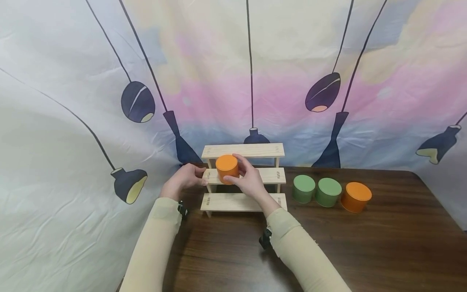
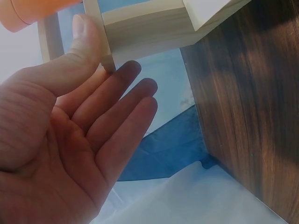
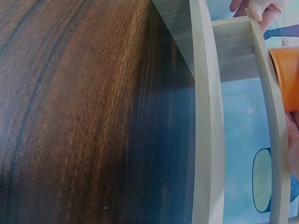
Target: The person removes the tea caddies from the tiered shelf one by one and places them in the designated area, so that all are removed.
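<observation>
A three-step wooden stand [image 1: 242, 202] holds an orange round lidded tin [image 1: 227, 164] on its middle step, left of centre. My right hand [image 1: 249, 178] grips this tin from the right, thumb at the front and fingers round the far side. At the left end of the middle step, my left hand [image 1: 187, 177] holds the board's end. In the left wrist view, the thumb of the left hand [image 2: 70, 121] lies against the board's edge, while the other fingers extend past it. The right wrist view shows the orange tin [image 3: 286, 79] close over the middle step [image 3: 273, 121].
To the right of the stand, two green tins [image 1: 303, 189] and another orange tin [image 1: 356, 197] stand in a row on the dark wooden table [image 1: 401, 243]. A cloth backdrop printed with lamps [image 1: 284, 48] hangs behind the table and along its left side.
</observation>
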Action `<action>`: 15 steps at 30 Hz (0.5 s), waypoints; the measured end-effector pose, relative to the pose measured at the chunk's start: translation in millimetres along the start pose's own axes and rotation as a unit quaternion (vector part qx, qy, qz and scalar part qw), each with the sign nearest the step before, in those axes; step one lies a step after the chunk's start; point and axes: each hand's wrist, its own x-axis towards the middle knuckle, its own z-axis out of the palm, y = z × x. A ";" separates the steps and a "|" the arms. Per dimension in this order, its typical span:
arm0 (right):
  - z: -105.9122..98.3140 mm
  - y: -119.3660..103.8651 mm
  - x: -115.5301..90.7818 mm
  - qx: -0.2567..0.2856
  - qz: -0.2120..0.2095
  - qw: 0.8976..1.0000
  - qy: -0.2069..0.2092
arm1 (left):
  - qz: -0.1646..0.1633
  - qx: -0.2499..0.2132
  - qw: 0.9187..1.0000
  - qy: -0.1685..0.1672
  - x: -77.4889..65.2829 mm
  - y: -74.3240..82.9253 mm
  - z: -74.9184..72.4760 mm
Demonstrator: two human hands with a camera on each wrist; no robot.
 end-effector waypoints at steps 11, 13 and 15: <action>-1.6 1.4 -1.4 -0.010 -0.013 1.000 0.000 | -0.011 0.005 1.000 0.004 -1.5 3.9 0.6; -1.3 1.3 -1.8 -0.013 -0.013 1.000 0.000 | -0.013 0.007 1.000 0.004 -1.7 3.5 0.6; -0.8 1.6 -2.2 -0.010 -0.013 1.000 -0.002 | -0.015 0.005 1.000 0.003 -2.0 2.9 1.4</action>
